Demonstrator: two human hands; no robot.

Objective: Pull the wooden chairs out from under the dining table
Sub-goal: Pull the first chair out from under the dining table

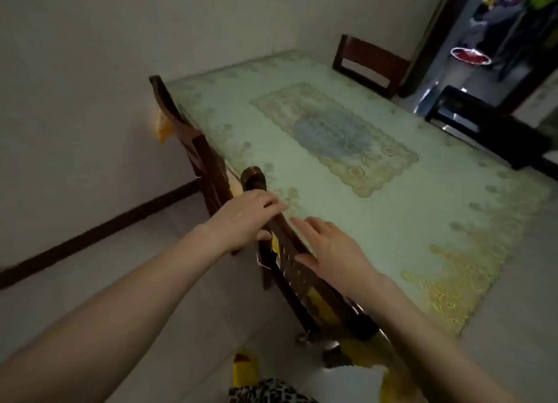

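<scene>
- The room was dim, with pale walls, a dark skirting board and a light floor; a long desk [347, 167] under a patterned lace-like cover filled most of the view.
- Four wooden chairs showed, all pushed in close: one at the near left edge [290, 251], another further along the same side [181, 124], one at the far end [367, 65], and a dark one on the right side [483, 124].
- The left hand [244, 218] was on the near chair's top rail, its fingers [271, 204] curled over the wood in a grip.
- The right hand [335, 251] lay further down the same rail with its fingers [305, 224] spread and open, resting on or just above the wood (I could not tell which), gripping nothing.
- I judged this the opening step on the first chair: grasp taken by one hand, not yet by the other.
- The next move called for closing the right hand on the rail, then drawing the chair straight back from the desk, clear of the yellow slipper [246, 369] on the floor.
</scene>
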